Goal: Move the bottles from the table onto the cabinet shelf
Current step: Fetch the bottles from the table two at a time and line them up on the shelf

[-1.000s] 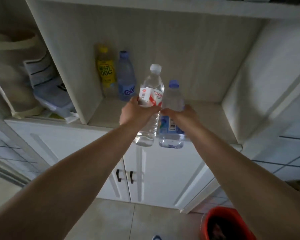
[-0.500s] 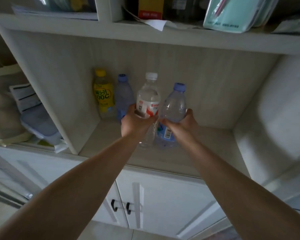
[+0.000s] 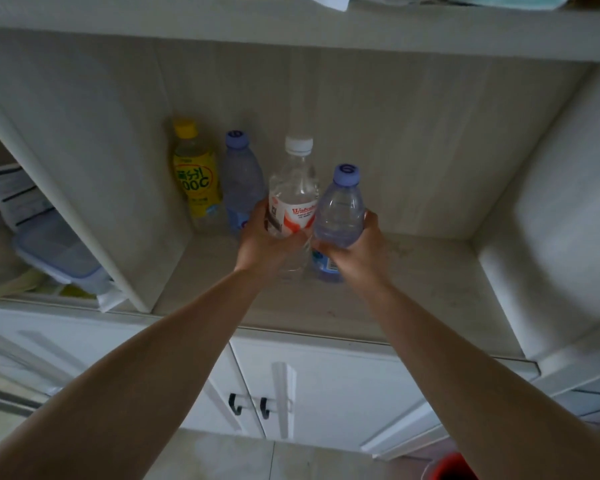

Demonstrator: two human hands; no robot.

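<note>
Bottles at frame centre: our left hand (image 3: pixel 262 239) grips the white-capped bottle (image 3: pixel 293 202), our right hand (image 3: pixel 355 252) the purple-capped bottle (image 3: pixel 340 211), both upright, side by side over the cabinet shelf (image 3: pixel 413 289), probably for setting beside the yellow bottle (image 3: pixel 196 180).

Two bare forearms are showing, with no sleeves covering them. The left hand (image 3: pixel 267 242) and right hand (image 3: pixel 355 252) are wearing nothing.

Clear glossy plastic bottles (image 3: pixel 293 199); matt wood-grain shelf (image 3: pixel 430 271)
</note>
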